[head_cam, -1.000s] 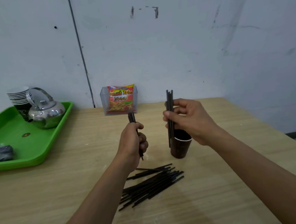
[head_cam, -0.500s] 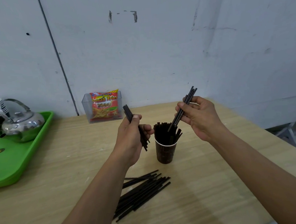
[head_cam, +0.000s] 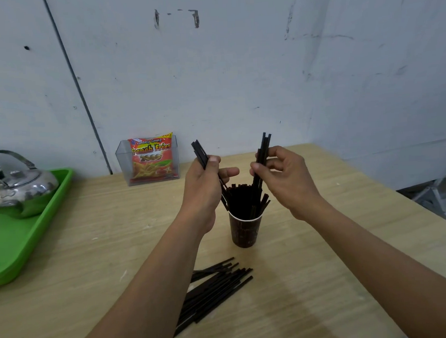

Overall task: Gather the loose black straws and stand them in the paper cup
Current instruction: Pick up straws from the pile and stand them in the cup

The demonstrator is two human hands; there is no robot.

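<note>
Far left: green plastic tray [head_cam: 27, 246] carrying a silver metal kettle [head_cam: 21, 189]. Clear plastic box [head_cam: 122, 165] with a red snack packet [head_cam: 151, 159] at the wall. Left hand [head_cam: 204, 185] grips a small bunch of black straws [head_cam: 200, 152], lower ends at the cup's left rim. Loose black straws [head_cam: 215, 288] piled near, on the wooden counter [head_cam: 92, 253]. Dark brown paper cup [head_cam: 244, 232] upright (already packed with straws). Right hand [head_cam: 287, 178] pinches a second straw bunch [head_cam: 263, 147], lower ends in the cup.
</note>
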